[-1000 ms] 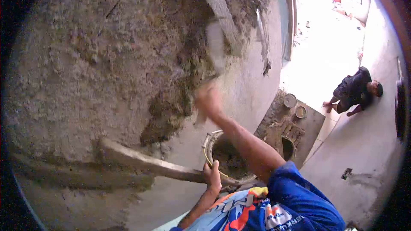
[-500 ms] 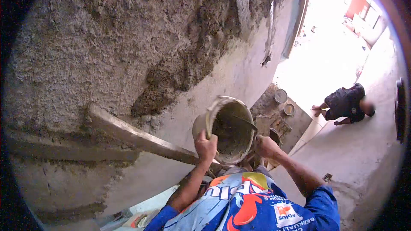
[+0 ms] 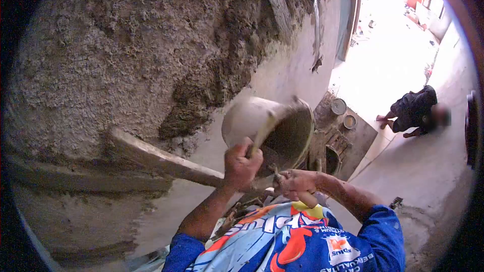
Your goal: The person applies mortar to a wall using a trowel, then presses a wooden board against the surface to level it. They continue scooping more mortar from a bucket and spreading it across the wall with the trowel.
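My left hand (image 3: 242,163) is closed on the handle of a mortar-stained bucket (image 3: 243,119). The bucket is tipped sideways, its dark mouth facing right. Just below its rim, my right hand (image 3: 297,184) grips a trowel whose wooden handle (image 3: 308,199) sticks out under the fist. The trowel's blade is mostly hidden and blurred near the bucket's lower edge. How much mortar is inside the bucket is too dark to tell.
Rough wet mortar (image 3: 126,65) covers the wall, with a wooden board (image 3: 166,158) jutting out at lower left. Below stand a round container (image 3: 338,106), a smaller one (image 3: 349,121) and a dark bucket (image 3: 333,162). A person in dark clothes (image 3: 416,108) is at right.
The bucket has tilted further, its mouth turning to the right. My right hand has moved down and left, drawing the trowel from the bucket's mouth to its lower rim.
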Tool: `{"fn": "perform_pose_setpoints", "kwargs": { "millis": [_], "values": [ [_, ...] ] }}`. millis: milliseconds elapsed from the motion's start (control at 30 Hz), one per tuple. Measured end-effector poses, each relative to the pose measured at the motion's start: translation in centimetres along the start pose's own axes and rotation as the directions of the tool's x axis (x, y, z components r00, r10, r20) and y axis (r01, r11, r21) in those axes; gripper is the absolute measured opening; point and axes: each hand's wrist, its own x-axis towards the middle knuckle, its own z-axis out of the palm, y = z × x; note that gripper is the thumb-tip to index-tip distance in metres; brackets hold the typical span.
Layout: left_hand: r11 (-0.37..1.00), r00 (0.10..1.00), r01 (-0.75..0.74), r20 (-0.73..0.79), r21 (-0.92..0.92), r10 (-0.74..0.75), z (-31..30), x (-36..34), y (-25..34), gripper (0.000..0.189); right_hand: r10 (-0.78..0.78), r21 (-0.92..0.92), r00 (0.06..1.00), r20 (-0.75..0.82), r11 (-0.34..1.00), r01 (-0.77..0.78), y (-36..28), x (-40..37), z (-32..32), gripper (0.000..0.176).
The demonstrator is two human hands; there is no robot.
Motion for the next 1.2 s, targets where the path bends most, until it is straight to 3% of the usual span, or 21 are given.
{"fn": "perform_pose_setpoints", "kwargs": {
  "millis": [67,100,133,233,300,433,500,567,633,667,700,767,800,833,867,967,1067,1100,1133,1167,1200],
  "values": [
    [0.987,0.985,0.065,-0.15,-0.145,-0.087,-0.6,-0.2,-0.8,0.015,-0.114,0.002,0.993,-0.007,0.993,0.114,-2.2,0.9,0.0,0.009],
    [0.988,0.985,0.066,-0.151,-0.138,-0.087,-0.6,-0.3,-1.0,0.015,0.179,0.348,0.982,0.061,0.918,-0.189,-4.6,1.4,-0.6,0.011],
    [0.954,0.951,0.128,-0.24,-0.272,-0.196,-0.5,-0.3,-1.2,0.014,0.456,0.642,0.881,0.124,0.64,-0.421,-7.0,1.9,-1.0,0.015],
    [0.887,0.877,0.178,-0.34,-0.427,-0.34,0.2,-0.4,-3.1,0.015,0.475,0.772,0.875,0.098,0.518,-0.368,-8.7,1.7,-1.5,0.016],
    [0.626,0.739,0.112,-0.357,-0.771,-0.572,1.3,-0.2,-3.7,0.022,0.401,0.843,0.913,0.08,0.462,-0.277,-9.2,1.4,-1.4,0.013],
    [0.478,0.631,0.21,-0.255,-0.853,-0.733,3.7,-2.3,-6.7,0.025,0.401,0.875,0.904,-0.149,0.479,-0.069,-14.5,1.6,-2.1,0.021],
    [0.532,0.607,0.332,-0.256,-0.779,-0.753,4.9,-3.8,-7.7,0.027,0.321,0.493,0.706,-0.631,0.869,0.046,-15.9,2.1,-1.8,0.021],
    [0.631,0.633,0.434,-0.281,-0.643,-0.721,5.9,-5.4,-8.7,0.033,0.255,0.439,0.667,-0.7,0.891,0.119,-15.3,2.9,-1.5,0.02],
    [0.674,0.637,0.568,-0.267,-0.472,-0.723,6.9,-7.4,-10.8,0.031,0.063,0.2,0.333,-0.941,0.896,0.395,-13.6,5.7,-1.1,0.018],
    [0.693,0.654,0.546,-0.279,-0.471,-0.704,7.0,-7.7,-10.4,0.031,0.151,0.248,0.243,-0.958,0.863,0.441,-13.0,7.7,-1.4,0.018],
    [0.713,0.673,0.524,-0.286,-0.466,-0.682,7.0,-8.1,-9.9,0.03,0.074,0.08,0.031,-0.997,0.909,0.41,-9.6,10.7,-2.8,0.02],
    [0.746,0.693,0.547,-0.295,-0.38,-0.658,7.0,-8.9,-10.7,0.03,0.002,-0.07,-0.205,-0.979,0.936,0.345,-4.0,15.6,-3.1,0.022],
    [0.718,0.69,0.584,-0.235,-0.378,-0.685,7.3,-9.2,-10.7,0.03,-0.128,-0.133,0.162,-0.979,0.991,-0.024,-3.2,17.1,-2.5,0.022],
    [0.693,0.685,0.621,-0.177,-0.367,-0.707,7.2,-9.5,-10.9,0.03,-0.093,-0.306,0.525,-0.846,0.891,-0.336,-3.0,19.2,-1.7,0.023],
    [0.723,0.714,0.594,-0.181,-0.353,-0.676,7.5,-9.6,-11.8,0.036,-0.142,-0.384,0.641,-0.754,0.887,-0.255,-3.0,20.8,-0.4,0.024],
    [0.735,0.72,0.677,-0.178,-0.036,-0.671,7.8,-10.8,-16.0,0.028,-0.237,-0.255,0.763,-0.602,0.962,0.097,-9.9,18.7,6.6,0.029],
    [0.773,0.75,0.576,-0.202,-0.267,-0.629,9.5,-9.5,-15.8,0.029,0.0,-0.116,0.906,-0.424,0.992,-0.054,-13.3,13.5,4.8,0.028],
    [0.714,0.611,0.67,-0.397,-0.201,-0.685,11.4,-9.2,-18.9,0.029,0.021,-0.173,0.872,-0.488,0.978,-0.12,-10.4,13.3,4.4,0.022],
    [0.633,0.451,0.759,-0.579,-0.152,-0.68,12.8,-8.3,-21.4,0.029,0.001,0.013,0.75,-0.661,1.0,0.01,-8.8,14.8,3.4,0.011],
    [0.532,0.28,0.837,-0.736,-0.127,-0.616,13.9,-8.0,-23.7,0.029,0.016,0.133,0.738,-0.675,0.986,0.101,-4.8,14.9,1.8,0.007],
    [0.786,0.778,0.536,-0.181,-0.308,-0.601,8.4,-9.9,-11.1,0.037,0.132,0.383,0.714,-0.688,0.901,0.202,-2.1,15.7,0.4,0.008]
  ]
}}
